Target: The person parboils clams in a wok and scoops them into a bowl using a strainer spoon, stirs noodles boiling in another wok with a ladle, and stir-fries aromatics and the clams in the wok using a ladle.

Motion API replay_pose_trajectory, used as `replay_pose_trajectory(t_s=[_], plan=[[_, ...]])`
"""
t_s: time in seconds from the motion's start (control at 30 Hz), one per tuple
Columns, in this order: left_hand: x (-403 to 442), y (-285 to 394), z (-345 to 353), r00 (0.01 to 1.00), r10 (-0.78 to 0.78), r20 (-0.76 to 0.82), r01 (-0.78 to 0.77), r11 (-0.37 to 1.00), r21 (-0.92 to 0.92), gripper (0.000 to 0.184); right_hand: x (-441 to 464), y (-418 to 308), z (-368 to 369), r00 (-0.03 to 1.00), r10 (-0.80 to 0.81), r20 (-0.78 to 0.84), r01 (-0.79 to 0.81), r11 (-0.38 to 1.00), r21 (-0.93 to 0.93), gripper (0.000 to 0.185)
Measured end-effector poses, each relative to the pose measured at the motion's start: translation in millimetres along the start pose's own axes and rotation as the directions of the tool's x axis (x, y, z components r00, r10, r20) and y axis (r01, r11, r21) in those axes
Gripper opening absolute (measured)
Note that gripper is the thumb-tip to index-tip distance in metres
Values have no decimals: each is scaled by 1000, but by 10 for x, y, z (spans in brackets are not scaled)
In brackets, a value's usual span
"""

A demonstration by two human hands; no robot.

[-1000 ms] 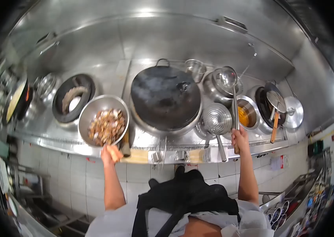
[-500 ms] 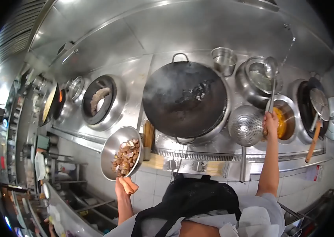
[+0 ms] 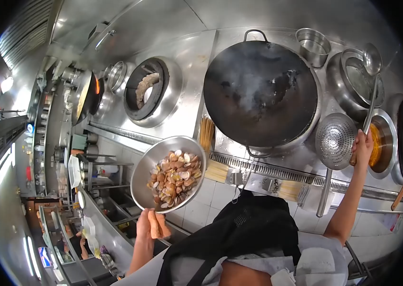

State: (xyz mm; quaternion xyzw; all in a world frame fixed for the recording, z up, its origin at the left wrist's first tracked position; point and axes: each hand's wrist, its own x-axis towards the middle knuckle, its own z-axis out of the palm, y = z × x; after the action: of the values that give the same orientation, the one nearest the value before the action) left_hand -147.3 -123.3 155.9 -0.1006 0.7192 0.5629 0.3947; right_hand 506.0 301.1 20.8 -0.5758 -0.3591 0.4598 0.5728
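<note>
My left hand [image 3: 145, 226] grips the rim of a steel bowl [image 3: 140, 183], with a folded orange cloth [image 3: 157, 224] at the grip. Brown-shelled clams [image 3: 175, 176] lie in the bowl, which tilts toward me. My right hand [image 3: 363, 148] is closed around the handle of a ladle [image 3: 372, 59], its cup up at the back right. Left of that hand rests a perforated strainer [image 3: 336, 140]. A large dark wok [image 3: 258, 114] gives off smoke or steam between my hands, beyond the bowl.
A steel pot [image 3: 313, 46] stands behind the wok. Right of my right hand is a steel basin [image 3: 386, 164] with orange liquid. Bamboo brushes [image 3: 206, 134] hang at the stove's front edge. Another burner [image 3: 170, 95] sits to the left. At far left, people are partly visible.
My view has turned left, so the stove has shifted right in it. The bowl of clams is nearer and shows more of its inside. Both hands keep their holds.
</note>
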Motion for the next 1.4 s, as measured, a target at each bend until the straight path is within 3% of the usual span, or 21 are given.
replay_pose_trajectory(t_s=[0.1, 0.17, 0.27, 0.43, 0.47, 0.57, 0.6, 0.7, 0.73, 0.83, 0.87, 0.93, 0.97, 1.03, 1.1, 1.13, 1.17, 1.23, 1.3, 1.37, 1.4], plan=[[-325, 534, 411, 999, 8, -32, -3, 988, 157, 24, -10, -44, 107, 1000, -10, 3, 10, 1000, 2, 22], [-459, 721, 590, 993, 116, -9, -110, 960, 256, 24, -54, 37, 66, 1000, -11, 7, 11, 1000, 23, 26], [-632, 1061, 1011, 964, 158, 213, -227, 908, 352, 31, -157, -16, 66, 998, 34, -45, -33, 999, 19, 27], [-634, 1617, 2020, 923, 180, 340, -341, 792, 507, 23, -312, -107, -53, 999, 26, -22, -26, 1000, 11, 36], [-437, 1787, 2102, 908, 91, 409, -311, 800, 514, 23, -391, -213, -50, 999, 45, -8, -45, 999, 2, 40], [-99, 2077, 2794, 794, 251, 553, -593, 517, 617, 16, -581, -309, -87, 997, 49, -51, -49, 999, 15, 46], [-139, 2205, 3086, 758, 212, 616, -645, 384, 661, 17, -634, -323, -133, 999, 43, -10, -43, 999, 1, 49], [-282, 2383, 3972, 572, 171, 803, -770, -226, 597, 18, -764, -343, -230, 998, 45, 42, -44, 999, -14, 55], [-90, 2475, 4185, 489, 127, 863, -807, -310, 503, 21, -813, -385, -222, 998, 60, 35, -59, 998, -4, 55], [-376, 2380, 4896, 421, 112, 900, -610, -699, 372, 22, -852, -471, -247, 998, 57, 27, -57, 998, -11, 59], [-420, 2340, 5020, 406, 108, 907, -623, -693, 362, 22, -836, -480, -262, 998, 59, 24, -58, 998, -13, 59], [-504, 2247, 5249, 284, 126, 951, -427, -871, 243, 21, -754, -526, -333, 999, 20, 32, -17, 996, -90, 58], [-566, 2244, 5325, 263, 128, 956, -443, -865, 237, 21, -689, -570, -346, 1000, 4, 19, -1, 992, -126, 58], [-689, 2325, 5408, 153, 198, 968, -232, -945, 230, 25, -478, -672, -434, 1000, -1, -3, 0, 965, -261, 56], [-828, 2470, 5442, 123, 261, 958, -167, -946, 279, 27, -200, -633, -571, 979, -202, -10, 171, 853, -493, 54], [-878, 2565, 5419, 31, 253, 967, -165, -953, 255, 27, -84, -660, -647, 956, -292, -13, 226, 764, -605, 54], [-899, 2678, 5386, -62, 254, 965, -165, -956, 241, 26, -1, -768, -695, 975, -215, -58, 129, 759, -639, 55], [-939, 2948, 5311, -226, 238, 945, -164, -965, 203, 27, 126, -960, -703, 968, -246, -56, 136, 695, -706, 54], [-1141, 3119, 5195, -241, 309, 920, -168, -947, 274, 27, 257, -1077, -653, 982, -184, -53, 79, 642, -763, 49], [-1285, 3275, 5030, -235, 387, 892, -164, -920, 356, 27, 614, -691, -736, 944, -324, -61, 92, 436, -895, 47], [-1320, 3368, 4945, -220, 410, 885, -207, -906, 368, 27, 852, -461, -793, 915, -401, 27, 175, 337, -925, 33]])
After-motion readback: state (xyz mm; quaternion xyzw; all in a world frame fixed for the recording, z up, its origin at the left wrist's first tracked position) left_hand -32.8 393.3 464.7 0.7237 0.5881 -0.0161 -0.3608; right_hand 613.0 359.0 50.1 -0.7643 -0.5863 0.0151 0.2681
